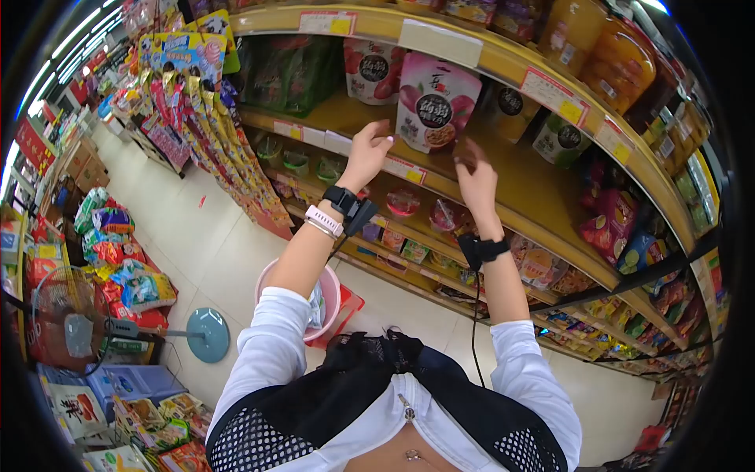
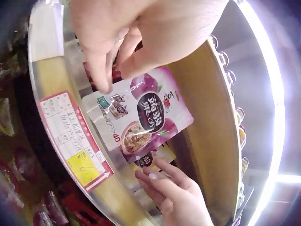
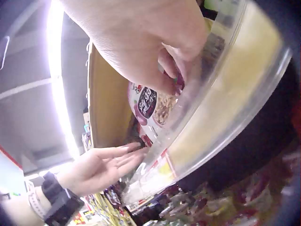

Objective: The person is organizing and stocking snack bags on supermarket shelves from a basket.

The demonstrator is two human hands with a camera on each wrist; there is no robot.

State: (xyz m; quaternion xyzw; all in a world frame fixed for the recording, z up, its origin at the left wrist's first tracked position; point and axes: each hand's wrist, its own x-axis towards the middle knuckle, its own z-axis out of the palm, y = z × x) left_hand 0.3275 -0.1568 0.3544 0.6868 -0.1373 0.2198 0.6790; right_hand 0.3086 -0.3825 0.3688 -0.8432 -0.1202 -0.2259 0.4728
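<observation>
Glossy pink-and-white pouch (image 1: 435, 102) standing on flat tan shelf (image 1: 543, 185); left hand (image 1: 370, 160) extending loose fingers left of pouch, right hand (image 1: 478, 187) curving loosely right of it; contact unclear. Best pressing both sides evenly, keeping it upright.

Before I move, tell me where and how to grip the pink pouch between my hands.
I'd pinch the pink pouch by its two side edges, low down, one hand each side, coming from the open front of the shelf. It stands with its broad printed face outward, and your left hand and right hand are near its lower sides.
</observation>
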